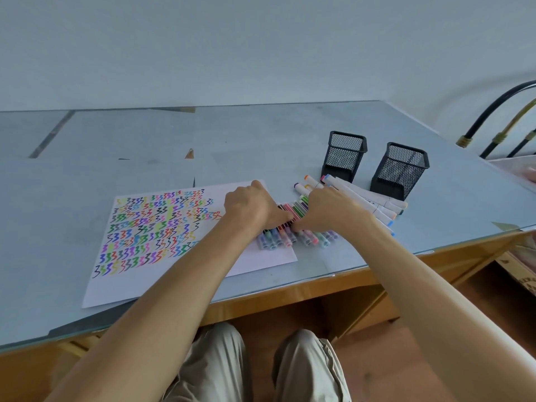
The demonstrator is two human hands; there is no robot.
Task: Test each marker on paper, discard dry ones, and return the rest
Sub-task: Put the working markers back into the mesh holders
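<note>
Two mesh cups [345, 155] behind markers [295, 227], hands [290, 211] covering them, scribbled paper [150, 227]

A plain pale wall [261, 47] is filling the whole upper half, meeting the far edge of the desk [203, 134] — a wooden frame lying under a sheet of glass that is reflecting soft, even light. Off the desk's right end, curved black and brass-coloured metal rails [501, 123] are rising, like a bed frame's. Below the desk's near edge, a reddish-brown floor [406, 358] is showing — smooth, evenly lit.
</note>
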